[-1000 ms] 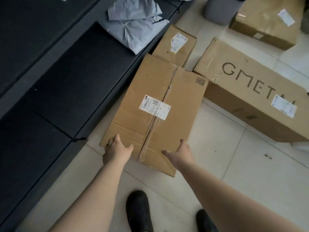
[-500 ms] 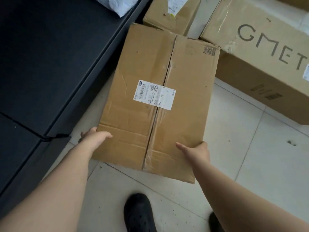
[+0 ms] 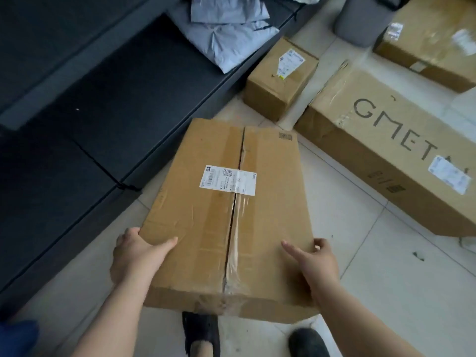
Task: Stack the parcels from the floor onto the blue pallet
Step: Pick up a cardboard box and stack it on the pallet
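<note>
A flat cardboard parcel [image 3: 206,222] with a white shipping label and a taped centre seam is held up off the tiled floor, above my shoes. My left hand [image 3: 134,256] grips its left side near the front corner, thumb across the top face. My right hand [image 3: 315,261] grips its right side, thumb on top and fingers wrapped over the edge. A blue shape [image 3: 18,336] shows at the bottom left corner; I cannot tell what it is.
On the floor lie a small cardboard box [image 3: 280,78], a long box [image 3: 386,148] lettered GMET, and another box [image 3: 432,39] at the top right. A grey bin [image 3: 360,19] stands behind. Left is a dark low platform [image 3: 77,119] with grey poly mailers [image 3: 231,34].
The parcel has come up off the floor and toward me, turning square to my view. Both hands went from its near edge to its two sides and took hold.
</note>
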